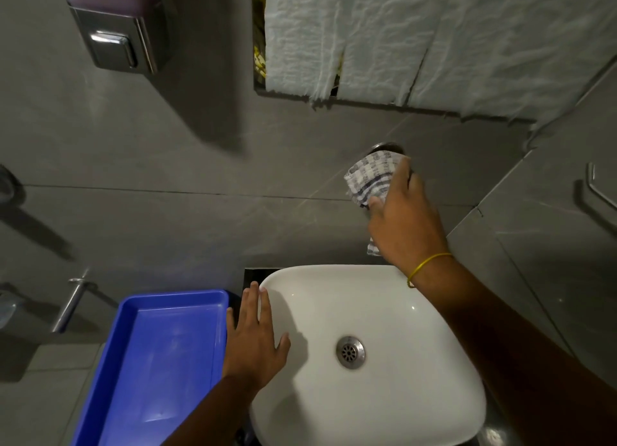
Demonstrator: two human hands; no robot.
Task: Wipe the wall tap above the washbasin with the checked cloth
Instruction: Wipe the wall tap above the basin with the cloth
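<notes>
The right hand (405,225) reaches up to the grey wall and bunches the checked cloth (369,180) around the wall tap (387,147). Only the tap's metal base ring shows above the fabric; the rest is hidden under cloth and fingers. The grip here is closed, with the fingers curled over the cloth and pressing it onto the tap. A loose corner of cloth hangs below the palm.

The left hand (255,337) lies flat and spread on the rim of the white washbasin (384,409), holding nothing, just beside a blue tray (213,298).

The cloth looks thin, soft and light, so it should fold easily around the spout. Holding it wadded in the palm seems best. The polished tap is rigid and probably slick, so firm pressure likely matters more than force.
</notes>
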